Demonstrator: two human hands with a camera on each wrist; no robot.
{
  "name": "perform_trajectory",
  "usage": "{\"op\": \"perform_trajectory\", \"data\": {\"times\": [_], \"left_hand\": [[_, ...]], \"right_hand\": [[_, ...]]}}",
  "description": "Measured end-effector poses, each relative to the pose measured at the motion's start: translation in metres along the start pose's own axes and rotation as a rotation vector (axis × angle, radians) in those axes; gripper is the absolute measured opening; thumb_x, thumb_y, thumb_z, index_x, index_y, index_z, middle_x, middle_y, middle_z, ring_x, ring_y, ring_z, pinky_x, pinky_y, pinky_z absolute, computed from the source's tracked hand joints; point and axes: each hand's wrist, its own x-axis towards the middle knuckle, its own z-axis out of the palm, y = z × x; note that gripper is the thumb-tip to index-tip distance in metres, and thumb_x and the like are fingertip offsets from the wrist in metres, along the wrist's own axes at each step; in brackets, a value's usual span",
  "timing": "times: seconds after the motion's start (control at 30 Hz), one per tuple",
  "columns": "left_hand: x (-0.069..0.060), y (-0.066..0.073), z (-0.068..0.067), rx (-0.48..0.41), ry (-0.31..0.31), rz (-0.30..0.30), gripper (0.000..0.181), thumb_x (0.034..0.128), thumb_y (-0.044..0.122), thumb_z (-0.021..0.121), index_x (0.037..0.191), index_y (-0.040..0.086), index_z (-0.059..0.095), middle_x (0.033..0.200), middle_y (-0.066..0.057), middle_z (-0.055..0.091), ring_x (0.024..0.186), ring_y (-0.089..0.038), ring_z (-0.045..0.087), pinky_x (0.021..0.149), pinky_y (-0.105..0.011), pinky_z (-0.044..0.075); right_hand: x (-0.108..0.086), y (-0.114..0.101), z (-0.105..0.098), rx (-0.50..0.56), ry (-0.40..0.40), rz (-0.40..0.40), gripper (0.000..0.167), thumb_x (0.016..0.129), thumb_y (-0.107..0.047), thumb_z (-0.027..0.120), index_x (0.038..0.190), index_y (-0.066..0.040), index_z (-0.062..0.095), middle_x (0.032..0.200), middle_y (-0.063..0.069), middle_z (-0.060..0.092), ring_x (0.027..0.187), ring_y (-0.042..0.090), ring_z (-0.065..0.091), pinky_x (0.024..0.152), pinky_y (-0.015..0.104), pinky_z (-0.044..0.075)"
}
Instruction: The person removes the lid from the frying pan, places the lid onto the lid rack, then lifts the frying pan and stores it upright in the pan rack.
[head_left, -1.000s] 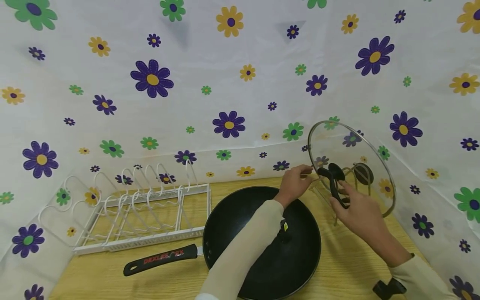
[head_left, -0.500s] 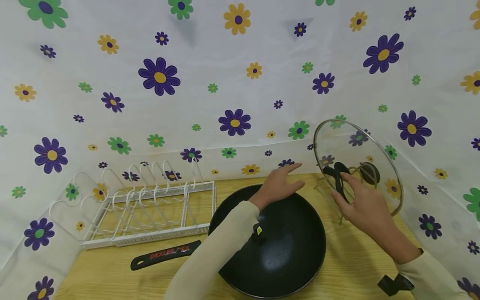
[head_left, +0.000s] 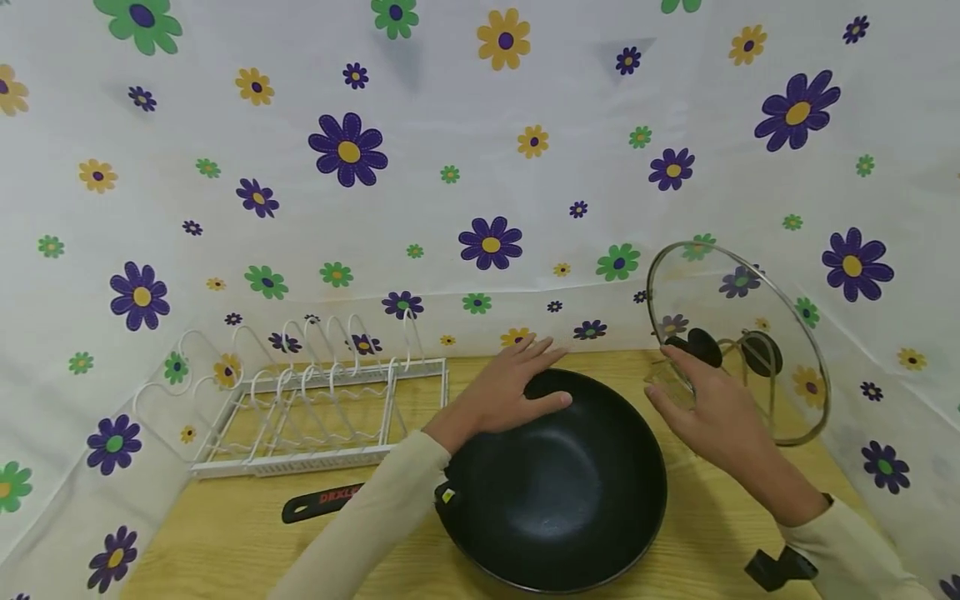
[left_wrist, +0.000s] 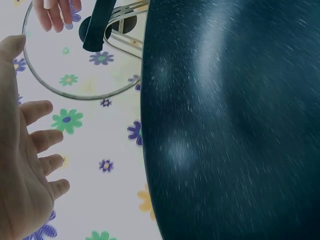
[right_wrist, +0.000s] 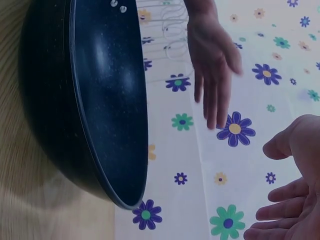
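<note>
My left hand (head_left: 504,390) hovers above the left rear rim of a black wok (head_left: 558,500), its fingers spread and holding nothing. In the left wrist view the same hand (left_wrist: 25,160) shows a bare palm. A glass lid (head_left: 795,308) with a metal rim leans upright in a gold wire rack (head_left: 771,404) at the right. Just in front of the lid's black handle (head_left: 703,346), my right hand (head_left: 716,412) has loosely extended fingers. The right wrist view shows that hand (right_wrist: 290,200) apart from anything, nothing in its grasp.
A white wire dish rack (head_left: 322,460) stands on the wooden table (head_left: 225,542) at the left. The wok's handle (head_left: 322,502) points left, partly behind my left sleeve. A flower-printed sheet (head_left: 420,200) hangs behind and at both sides.
My left hand has drawn away from the lid and rack, moving left across the wok. My right hand has let go of the lid's handle, and the lid stays leaning in the rack.
</note>
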Motion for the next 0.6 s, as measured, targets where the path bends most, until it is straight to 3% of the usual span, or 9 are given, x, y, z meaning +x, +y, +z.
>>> {"op": "perform_trajectory", "data": {"times": [0.1,0.27,0.47,0.6], "left_hand": [[-0.024,-0.006,-0.005,0.056,-0.003,-0.015,0.078,0.0971,0.067,0.049,0.162,0.03,0.03,0.17,0.0,0.02,0.158,-0.023,0.008,0.125,-0.05,0.014],[-0.062,-0.016,-0.01,0.118,0.017,-0.033,0.084,0.094,0.077,0.044,0.162,0.03,0.03,0.17,-0.001,0.021,0.158,-0.025,0.012,0.124,-0.054,0.019],[-0.099,-0.03,-0.011,0.078,0.075,0.008,0.081,0.0958,0.071,0.049,0.16,0.025,0.036,0.167,-0.002,0.029,0.156,-0.028,0.022,0.12,-0.057,0.027],[-0.12,-0.039,-0.011,0.072,0.097,0.001,0.077,0.0964,0.065,0.055,0.16,0.025,0.037,0.166,-0.002,0.032,0.154,-0.028,0.028,0.117,-0.058,0.031]], "right_hand": [[0.002,-0.003,0.005,0.013,-0.007,-0.017,0.064,0.098,-0.034,0.068,0.148,0.001,0.049,0.142,0.03,0.055,0.117,0.052,0.059,0.09,0.067,0.048],[0.003,-0.007,0.015,0.037,-0.085,0.012,0.068,0.101,-0.039,0.065,0.152,0.0,0.044,0.15,0.029,0.047,0.129,0.053,0.051,0.098,0.068,0.043],[0.002,-0.005,0.033,0.057,-0.142,0.028,0.068,0.102,-0.04,0.062,0.153,0.0,0.042,0.15,0.03,0.047,0.13,0.053,0.051,0.098,0.069,0.043],[0.002,-0.003,0.045,0.073,-0.153,0.025,0.068,0.101,-0.039,0.064,0.152,0.002,0.043,0.154,0.03,0.042,0.136,0.052,0.044,0.103,0.07,0.039]]}}
